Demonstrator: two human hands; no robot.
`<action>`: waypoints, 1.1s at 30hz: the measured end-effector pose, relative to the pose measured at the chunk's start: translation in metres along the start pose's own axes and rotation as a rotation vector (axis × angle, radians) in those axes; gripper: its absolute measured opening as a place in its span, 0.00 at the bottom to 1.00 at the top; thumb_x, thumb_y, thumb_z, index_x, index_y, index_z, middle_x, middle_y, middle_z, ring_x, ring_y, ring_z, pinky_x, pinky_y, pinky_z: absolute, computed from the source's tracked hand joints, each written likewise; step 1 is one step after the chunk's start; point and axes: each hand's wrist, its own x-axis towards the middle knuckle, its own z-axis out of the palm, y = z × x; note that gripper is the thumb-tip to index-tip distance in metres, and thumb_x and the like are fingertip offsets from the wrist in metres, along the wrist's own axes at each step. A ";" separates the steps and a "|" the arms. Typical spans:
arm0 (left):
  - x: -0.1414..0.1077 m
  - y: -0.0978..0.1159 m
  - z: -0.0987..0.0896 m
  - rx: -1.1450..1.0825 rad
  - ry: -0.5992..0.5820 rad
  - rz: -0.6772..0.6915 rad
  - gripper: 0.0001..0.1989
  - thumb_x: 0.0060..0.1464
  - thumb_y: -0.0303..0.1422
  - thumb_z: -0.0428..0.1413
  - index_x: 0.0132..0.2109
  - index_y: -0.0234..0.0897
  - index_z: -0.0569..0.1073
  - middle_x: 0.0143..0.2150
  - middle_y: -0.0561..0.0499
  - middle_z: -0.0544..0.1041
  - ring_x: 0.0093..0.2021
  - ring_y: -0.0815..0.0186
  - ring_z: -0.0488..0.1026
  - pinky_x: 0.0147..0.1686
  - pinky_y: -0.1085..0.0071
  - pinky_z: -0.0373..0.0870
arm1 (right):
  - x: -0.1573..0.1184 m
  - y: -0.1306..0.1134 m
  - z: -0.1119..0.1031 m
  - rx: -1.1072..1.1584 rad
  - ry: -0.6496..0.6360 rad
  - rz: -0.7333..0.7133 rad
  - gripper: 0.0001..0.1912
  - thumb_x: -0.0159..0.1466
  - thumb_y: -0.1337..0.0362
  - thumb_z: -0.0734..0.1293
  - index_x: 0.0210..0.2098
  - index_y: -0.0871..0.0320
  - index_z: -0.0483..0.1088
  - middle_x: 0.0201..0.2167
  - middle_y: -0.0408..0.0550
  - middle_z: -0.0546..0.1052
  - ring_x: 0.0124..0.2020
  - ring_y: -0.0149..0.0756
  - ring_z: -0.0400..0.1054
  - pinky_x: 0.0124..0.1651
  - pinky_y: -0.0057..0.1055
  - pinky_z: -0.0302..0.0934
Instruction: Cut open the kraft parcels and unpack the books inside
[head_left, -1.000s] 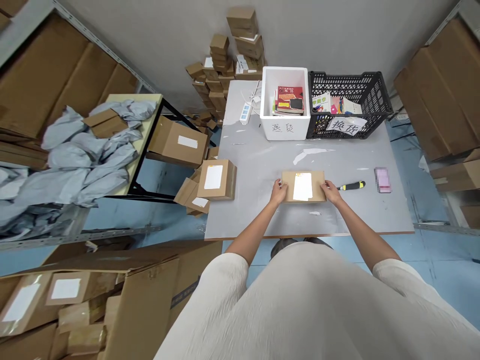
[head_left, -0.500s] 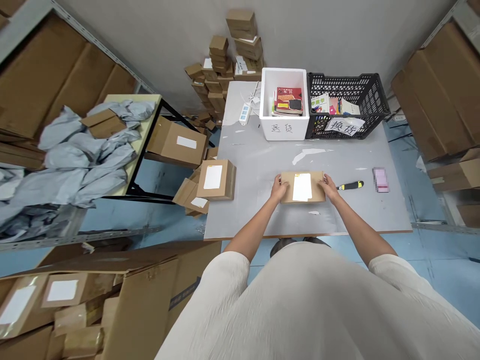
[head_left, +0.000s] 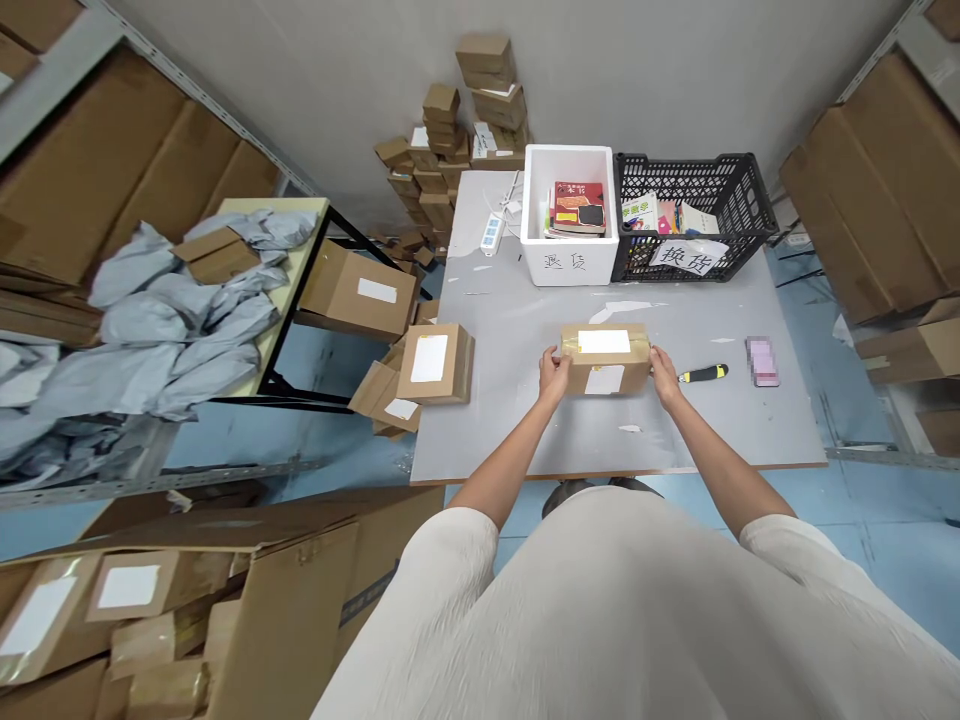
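Note:
Between my two hands is a brown cardboard box (head_left: 637, 376) with white labels on two visible faces and clear tape along its upper face. My left hand (head_left: 553, 374) grips its left end, and my right hand (head_left: 663, 374) grips the right end. Just right of my right hand, a black and yellow cutter (head_left: 703, 373) lies on the grey table (head_left: 510, 440). Another labelled box (head_left: 454, 365) rests at the table's left edge.
A white bin (head_left: 570, 262) with books and a black crate (head_left: 637, 262) stand at the table's back. A power strip (head_left: 492, 234) lies left of them, a pink item (head_left: 763, 361) at right. Grey parcels (head_left: 142, 375) fill the left side table.
The box between my hands has tilted, so a taped face with a second white label now shows above the first. My hands have turned with it, still at its ends.

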 end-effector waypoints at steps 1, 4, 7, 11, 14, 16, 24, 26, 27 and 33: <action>-0.001 -0.006 0.000 0.036 0.005 -0.008 0.25 0.70 0.42 0.60 0.69 0.43 0.71 0.55 0.45 0.78 0.59 0.56 0.77 0.61 0.61 0.74 | -0.002 0.003 0.000 -0.022 0.010 0.033 0.40 0.71 0.33 0.60 0.69 0.52 0.74 0.64 0.57 0.78 0.65 0.53 0.72 0.69 0.52 0.68; -0.004 -0.024 0.000 0.093 -0.015 -0.003 0.23 0.68 0.38 0.61 0.66 0.40 0.72 0.49 0.47 0.78 0.53 0.58 0.78 0.58 0.62 0.75 | -0.013 0.009 -0.001 -0.066 0.012 0.150 0.39 0.64 0.35 0.69 0.61 0.58 0.79 0.59 0.60 0.80 0.60 0.56 0.74 0.70 0.55 0.66; -0.008 -0.038 -0.001 0.065 -0.047 0.070 0.24 0.67 0.36 0.61 0.67 0.40 0.71 0.56 0.43 0.77 0.50 0.60 0.78 0.56 0.62 0.76 | -0.028 0.012 -0.004 -0.024 -0.041 0.130 0.40 0.62 0.36 0.71 0.62 0.57 0.78 0.62 0.60 0.79 0.58 0.56 0.75 0.69 0.57 0.67; -0.010 -0.045 -0.001 0.058 -0.058 0.135 0.23 0.66 0.33 0.61 0.66 0.40 0.72 0.59 0.41 0.77 0.51 0.59 0.77 0.57 0.60 0.77 | -0.040 0.012 -0.005 0.075 -0.090 0.083 0.43 0.61 0.33 0.71 0.65 0.54 0.76 0.64 0.59 0.80 0.61 0.56 0.75 0.70 0.57 0.66; -0.009 -0.045 0.000 0.066 -0.056 0.140 0.23 0.65 0.32 0.61 0.65 0.39 0.73 0.59 0.40 0.77 0.51 0.58 0.78 0.58 0.58 0.76 | -0.041 0.009 -0.004 0.086 -0.094 0.084 0.45 0.60 0.31 0.71 0.65 0.55 0.76 0.64 0.60 0.81 0.62 0.58 0.75 0.71 0.58 0.65; -0.009 -0.044 0.000 0.070 -0.052 0.143 0.22 0.65 0.33 0.61 0.64 0.39 0.73 0.59 0.40 0.77 0.51 0.58 0.78 0.59 0.57 0.76 | -0.041 0.008 -0.003 0.074 -0.096 0.081 0.46 0.60 0.30 0.71 0.65 0.55 0.77 0.64 0.60 0.81 0.62 0.59 0.76 0.72 0.59 0.64; -0.023 -0.028 -0.006 0.238 -0.043 0.263 0.24 0.68 0.32 0.58 0.69 0.41 0.71 0.65 0.37 0.73 0.66 0.50 0.72 0.69 0.50 0.69 | -0.044 0.005 0.000 -0.008 -0.068 0.021 0.43 0.63 0.27 0.65 0.62 0.54 0.77 0.62 0.60 0.82 0.64 0.59 0.74 0.72 0.59 0.62; -0.031 -0.017 -0.004 0.375 -0.039 0.391 0.26 0.67 0.30 0.57 0.70 0.42 0.71 0.70 0.36 0.70 0.73 0.46 0.66 0.73 0.46 0.64 | -0.045 0.002 0.001 -0.009 -0.078 0.002 0.43 0.64 0.27 0.64 0.61 0.55 0.77 0.61 0.60 0.82 0.63 0.58 0.74 0.72 0.56 0.63; -0.036 -0.012 -0.001 0.434 -0.074 0.460 0.26 0.67 0.29 0.56 0.70 0.42 0.72 0.72 0.35 0.69 0.74 0.45 0.64 0.73 0.45 0.62 | -0.046 0.001 0.001 -0.006 -0.079 -0.004 0.43 0.64 0.27 0.64 0.61 0.55 0.77 0.61 0.60 0.82 0.63 0.57 0.74 0.72 0.56 0.63; -0.061 0.013 0.025 0.596 -0.322 0.617 0.31 0.67 0.32 0.54 0.75 0.43 0.69 0.76 0.34 0.66 0.76 0.41 0.63 0.75 0.38 0.57 | -0.046 -0.007 0.002 -0.018 -0.076 -0.004 0.44 0.65 0.28 0.63 0.62 0.55 0.78 0.60 0.59 0.83 0.62 0.57 0.74 0.71 0.57 0.64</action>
